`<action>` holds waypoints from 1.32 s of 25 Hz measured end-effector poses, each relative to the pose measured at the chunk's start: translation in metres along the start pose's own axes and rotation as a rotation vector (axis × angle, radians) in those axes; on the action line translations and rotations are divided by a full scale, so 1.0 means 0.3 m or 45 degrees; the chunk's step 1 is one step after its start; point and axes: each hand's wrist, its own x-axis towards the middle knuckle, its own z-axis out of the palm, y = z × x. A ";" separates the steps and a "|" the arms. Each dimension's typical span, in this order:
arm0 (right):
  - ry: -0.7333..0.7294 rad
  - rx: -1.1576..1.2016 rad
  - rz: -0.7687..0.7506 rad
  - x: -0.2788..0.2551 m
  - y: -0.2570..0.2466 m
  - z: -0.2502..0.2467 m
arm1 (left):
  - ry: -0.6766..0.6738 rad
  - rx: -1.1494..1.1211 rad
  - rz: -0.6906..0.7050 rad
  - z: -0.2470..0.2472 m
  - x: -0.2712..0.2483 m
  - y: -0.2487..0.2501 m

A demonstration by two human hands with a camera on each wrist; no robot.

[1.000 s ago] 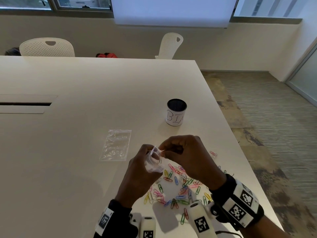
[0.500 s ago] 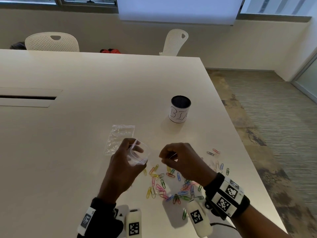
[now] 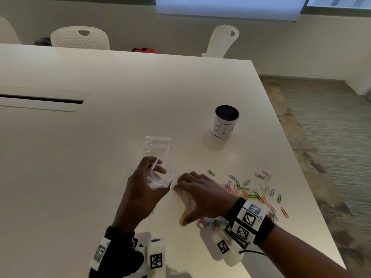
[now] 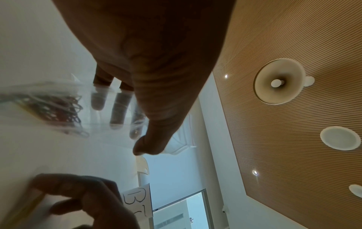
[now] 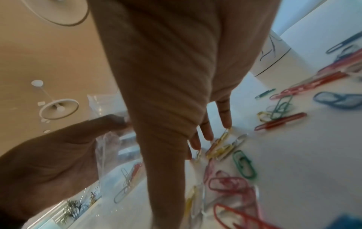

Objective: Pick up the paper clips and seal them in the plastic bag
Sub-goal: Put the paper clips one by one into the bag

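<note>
Nearest the body, on the pale rectangular table (image 3: pixel 100 177): right hand (image 3: pixel 200 195) palm down, fingers spread and fairly straight, fingertips (image 5: pixel 227 124) touching a few yellow clips at the left edge of the scatter of coloured wire paper clips (image 3: pixel 253 193); nothing gripped. Just beside it, to the left: left hand (image 3: pixel 144 189) raised off the surface, fingers and thumb curled round the small clear plastic zip bag (image 3: pixel 160 177), mouth held open and facing the right hand. Inside that bag, seen from the left wrist: several clips already bunched at the bottom (image 4: pixel 56 108). Rest of the clips loose on the table, spreading right toward the edge. Just behind the left hand: 1 second clear plastic zip bag (image 3: pixel 155 147) lying flat. Farther back and right, well apart: white paper-wrapped cylindrical cup with a dark inside and handwritten letters (image 3: pixel 225 124). Beyond the far edge: 2 white perforated chairs (image 3: pixel 80 38).
</note>
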 end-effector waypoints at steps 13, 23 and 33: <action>0.044 0.058 -0.001 -0.057 0.050 -0.017 | -0.050 0.014 -0.002 0.032 0.025 0.020; 0.091 -0.025 -0.108 -0.073 0.083 -0.020 | -0.063 0.029 0.000 0.056 0.035 0.034; -0.060 -0.129 -0.055 -0.118 0.088 -0.024 | -0.099 0.029 0.010 0.075 0.047 0.050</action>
